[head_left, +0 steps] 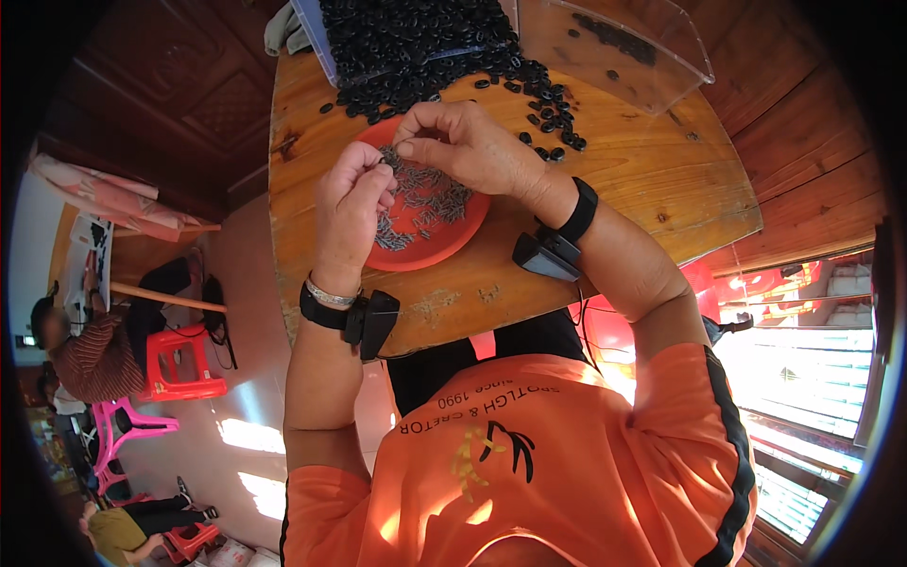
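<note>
Hands meet over red dish (444, 248) on wooden bench (642, 180). Left hand (351, 203) and right hand (470, 144) both pinch closed on small grey metal pin (389, 157). Pin likely light, stiff, slippery; best held fingertip-tight at ends. Black links (416, 42) heaped beyond.

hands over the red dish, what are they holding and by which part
Both hands, left hand and right hand, pinch something tiny at their fingertips above the red dish; which part cannot be told.

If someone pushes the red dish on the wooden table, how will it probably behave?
The red dish looks like thin, shallow plastic, so probably light and easy to slide. Its small grey pieces lie loose and may shift. It sits flat, so tipping seems unlikely.
</note>
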`<action>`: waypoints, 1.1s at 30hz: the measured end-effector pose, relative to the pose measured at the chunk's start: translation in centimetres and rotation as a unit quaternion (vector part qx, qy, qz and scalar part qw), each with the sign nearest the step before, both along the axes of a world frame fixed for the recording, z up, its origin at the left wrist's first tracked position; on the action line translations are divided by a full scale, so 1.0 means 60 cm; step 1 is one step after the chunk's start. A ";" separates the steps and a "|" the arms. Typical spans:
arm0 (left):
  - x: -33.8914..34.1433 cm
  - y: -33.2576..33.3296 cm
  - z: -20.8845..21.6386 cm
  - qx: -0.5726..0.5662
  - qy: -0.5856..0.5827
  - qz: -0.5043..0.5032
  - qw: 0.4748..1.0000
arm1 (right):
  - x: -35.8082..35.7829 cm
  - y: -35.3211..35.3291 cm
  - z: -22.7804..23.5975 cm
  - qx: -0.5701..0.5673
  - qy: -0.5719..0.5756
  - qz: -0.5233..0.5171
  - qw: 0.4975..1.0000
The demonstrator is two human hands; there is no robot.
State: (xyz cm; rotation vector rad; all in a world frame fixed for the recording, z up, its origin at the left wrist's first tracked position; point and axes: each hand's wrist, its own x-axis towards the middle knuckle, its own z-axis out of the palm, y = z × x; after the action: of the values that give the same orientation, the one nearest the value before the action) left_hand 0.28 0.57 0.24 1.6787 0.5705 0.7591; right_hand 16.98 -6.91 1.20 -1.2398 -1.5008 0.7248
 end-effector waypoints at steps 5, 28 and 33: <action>0.001 -0.008 0.006 0.031 0.004 0.007 0.999 | 0.001 0.000 -0.002 -0.013 -0.019 0.000 1.000; 0.001 -0.012 0.003 0.002 0.020 0.027 0.999 | -0.012 0.003 -0.009 -0.016 -0.041 -0.036 0.998; 0.002 -0.015 -0.003 -0.030 -0.012 0.032 0.999 | -0.022 0.001 -0.009 -0.035 0.054 -0.022 0.998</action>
State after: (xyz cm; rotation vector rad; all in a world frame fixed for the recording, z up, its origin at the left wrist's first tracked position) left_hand 0.42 -0.36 0.07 1.6010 0.6269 0.7990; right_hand 15.67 -6.84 0.68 -1.2617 -1.3660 0.8091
